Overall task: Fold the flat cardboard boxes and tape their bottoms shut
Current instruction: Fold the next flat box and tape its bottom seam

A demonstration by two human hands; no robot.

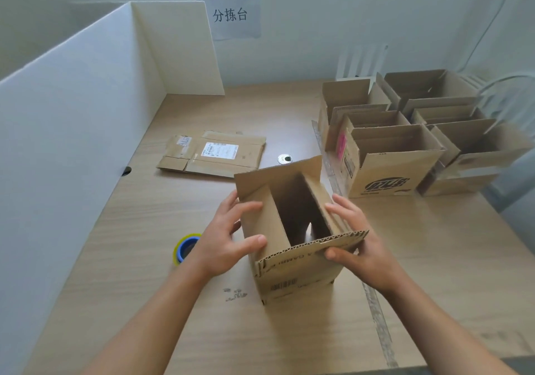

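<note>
Lower centre: brown corrugated cardboard box (pixel 292 276) standing upright, open end up, flaps raised, the two side ones tilted inward, barcode on the near face. Just left of it, a tape roll (pixel 181 248) on edge, yellowish with a blue core, partly hidden. Above centre, flattened boxes (pixel 214 154) lying stacked, white shipping label up; at right, a close cluster of erected boxes (pixel 385 169), tops open.

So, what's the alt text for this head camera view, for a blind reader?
A left hand and right hand grip an upright cardboard box on a wooden table, at its flaps. A tape roll sits nearby; folded boxes and a flat box sit behind.
</note>
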